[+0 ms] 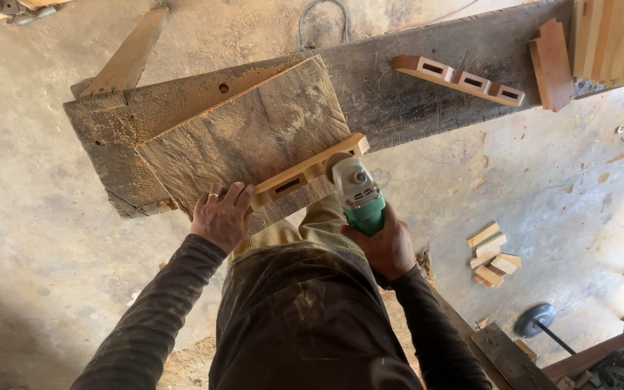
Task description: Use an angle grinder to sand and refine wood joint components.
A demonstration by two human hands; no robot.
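Observation:
My left hand point(221, 214) presses down on the near end of a light wooden bar point(305, 172) with rectangular slots cut through it. The bar lies along the front edge of a rough grey slab point(254, 130) on a long dark plank bench point(427, 87). In my right hand point(388, 245) is a green and grey angle grinder point(357, 193), gripped by its body, with its head against the bar's right part. My knee is under the slab edge.
A second slotted wooden bar point(458, 79) lies on the bench to the right, beside reddish wood blocks point(552, 63) and stacked boards point(615, 40). Small offcuts point(494, 254) sit on the dusty concrete floor. A dark round tool point(536, 319) and planks lie at lower right.

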